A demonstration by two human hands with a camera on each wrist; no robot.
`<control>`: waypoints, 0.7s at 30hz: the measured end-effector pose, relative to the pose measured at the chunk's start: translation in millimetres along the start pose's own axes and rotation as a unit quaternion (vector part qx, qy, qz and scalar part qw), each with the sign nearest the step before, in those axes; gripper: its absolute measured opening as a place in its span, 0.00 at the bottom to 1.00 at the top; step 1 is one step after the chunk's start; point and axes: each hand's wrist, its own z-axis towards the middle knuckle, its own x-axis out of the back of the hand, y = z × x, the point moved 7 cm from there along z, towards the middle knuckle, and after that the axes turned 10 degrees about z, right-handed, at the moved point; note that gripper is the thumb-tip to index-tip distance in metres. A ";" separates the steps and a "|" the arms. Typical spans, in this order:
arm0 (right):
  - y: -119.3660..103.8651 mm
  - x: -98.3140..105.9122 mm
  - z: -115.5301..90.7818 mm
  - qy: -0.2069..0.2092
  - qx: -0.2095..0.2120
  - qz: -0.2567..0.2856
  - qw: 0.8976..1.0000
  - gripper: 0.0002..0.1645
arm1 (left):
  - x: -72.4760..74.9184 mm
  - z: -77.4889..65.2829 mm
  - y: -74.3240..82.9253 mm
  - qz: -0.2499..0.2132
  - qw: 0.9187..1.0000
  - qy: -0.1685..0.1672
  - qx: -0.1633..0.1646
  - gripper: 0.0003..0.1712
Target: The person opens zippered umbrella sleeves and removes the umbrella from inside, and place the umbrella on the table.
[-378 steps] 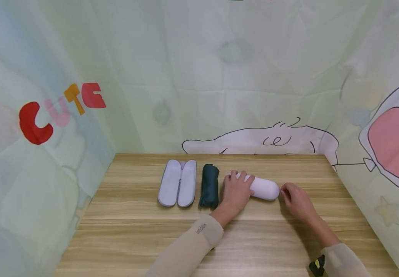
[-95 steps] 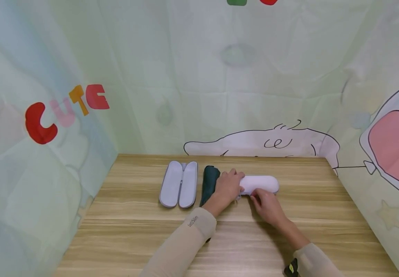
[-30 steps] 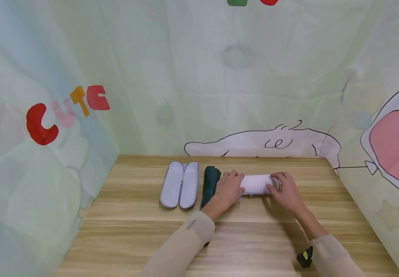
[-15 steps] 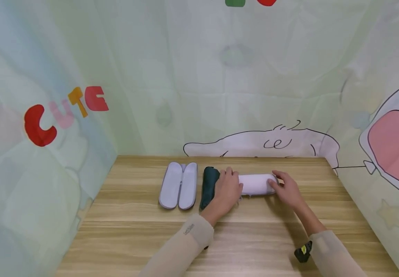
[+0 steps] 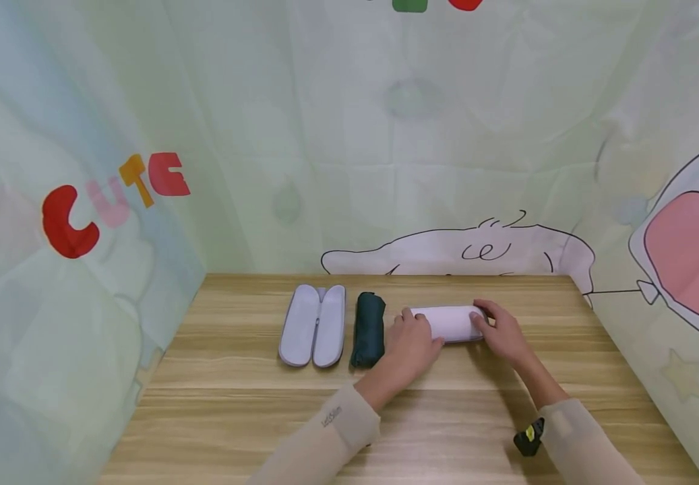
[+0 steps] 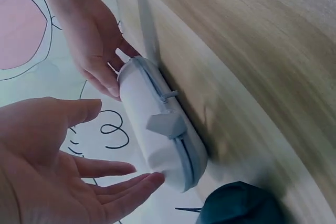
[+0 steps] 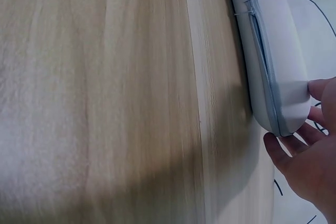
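Note:
A pale zippered hard case (image 5: 452, 323) lies crosswise on the table, its zipper (image 7: 265, 61) running along the near side. A grey fabric tab (image 6: 168, 124) sticks out from that seam, beside a small zipper pull (image 6: 169, 96). My right hand (image 5: 503, 333) grips the case's right end, thumb on top and fingers curled round the tip. My left hand (image 5: 412, 340) is at the left end; the left wrist view shows its fingers stretched out, fingertips right at the shell. Left of that hand lies a dark green rolled fabric bundle (image 5: 369, 330), resembling a folded umbrella.
An opened case (image 5: 313, 327) lies at the left with its two pale hollow halves facing up. The wooden table (image 5: 234, 404) meets printed cloth walls (image 5: 252, 168) at the back and sides. A black wrist device (image 5: 529, 438) hangs under the right sleeve.
The case, slanted at first, now lies straighter. My right hand went from its right end to the front seam, then back to the right end. My left hand just shifted right and nearer, uncovering the bundle.

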 end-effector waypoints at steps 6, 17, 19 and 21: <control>-3.3 0.0 -6.1 -0.006 -0.001 -0.025 1.000 0.27 | 3.0 -6.9 6.3 -0.014 1.000 -0.016 -0.017 0.35; -10.9 1.4 -21.4 -0.021 0.017 -0.066 0.997 0.28 | -1.5 -6.3 7.0 -0.076 0.996 -0.041 -0.016 0.45; -10.9 1.0 -23.3 -0.022 0.017 -0.069 0.997 0.27 | -4.3 -4.4 5.6 -0.088 0.995 -0.042 -0.016 0.48; -10.3 0.5 -24.5 -0.022 0.017 -0.072 0.997 0.26 | -8.0 -2.1 4.3 -0.107 0.993 -0.043 -0.016 0.50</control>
